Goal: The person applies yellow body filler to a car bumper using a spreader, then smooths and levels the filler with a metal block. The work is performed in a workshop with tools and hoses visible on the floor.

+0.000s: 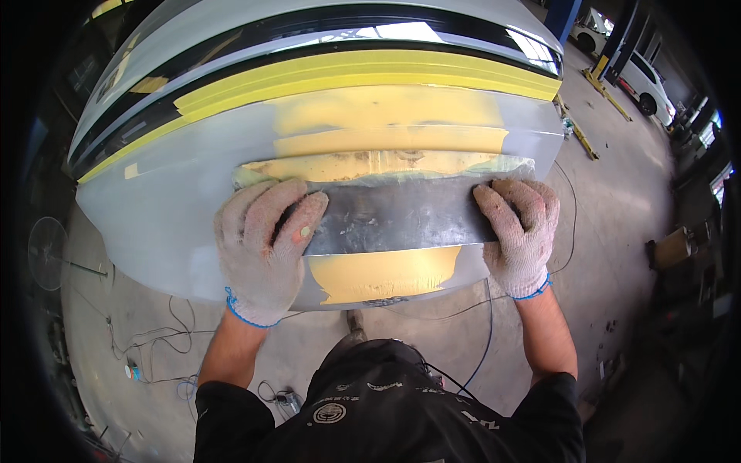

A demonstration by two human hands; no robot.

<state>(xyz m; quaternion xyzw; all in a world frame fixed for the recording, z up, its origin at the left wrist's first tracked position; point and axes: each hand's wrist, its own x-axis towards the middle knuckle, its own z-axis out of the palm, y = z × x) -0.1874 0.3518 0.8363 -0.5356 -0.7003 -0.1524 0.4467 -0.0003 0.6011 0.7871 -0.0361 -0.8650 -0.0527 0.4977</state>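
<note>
Both my hands wear pale knit work gloves with blue cuffs. Between them I hold a wide, dark metal filler spreader [394,216] against a grey car panel [177,208]. My left hand [266,239] is closed on the spreader's left end, and my right hand [521,228] is closed on its right end. A smeared strip of yellow and greenish filler lies along the spreader's far edge. Yellow body filler [386,274] coats the panel on the near side, and more yellow filler [386,108] covers the part beyond the spreader.
Yellow masking tape [370,69] runs along the panel below the dark glass. Cables [166,332] and a blue hose [488,324] trail over the concrete floor. A round fan [49,253] stands at left. White cars [642,81] and blue lift posts [562,17] are at far right.
</note>
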